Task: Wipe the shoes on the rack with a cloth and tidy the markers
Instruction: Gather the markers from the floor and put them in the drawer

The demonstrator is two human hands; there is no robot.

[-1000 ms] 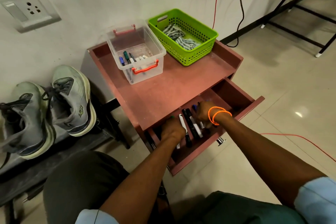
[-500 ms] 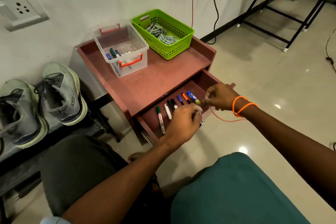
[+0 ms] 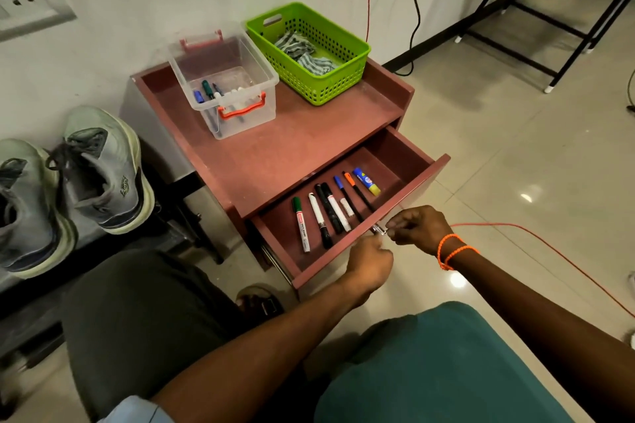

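Note:
Several markers (image 3: 330, 213) and a glue stick (image 3: 367, 181) lie side by side in the open drawer (image 3: 409, 154) of the red-brown side table (image 3: 285, 151). My right hand (image 3: 419, 228) pinches the small metal drawer handle (image 3: 379, 229) on the drawer front. My left hand (image 3: 369, 257) is curled just below and left of that handle, fingers on it. A clear box (image 3: 237, 55) on the tabletop holds a few more markers (image 3: 206, 91). A striped cloth (image 3: 302, 50) lies in the green basket (image 3: 340, 79). Two grey shoes (image 3: 103, 168) stand on the rack at left.
A dark shoe rack (image 3: 41, 316) runs along the left wall. A red cable (image 3: 536, 237) trails over the tiled floor at right, and a black cable hangs down the wall. A black metal frame (image 3: 549, 31) stands at the back right. My knees fill the foreground.
Both hands left the markers inside the drawer and came to the handle on the drawer front. The markers now lie in an even row.

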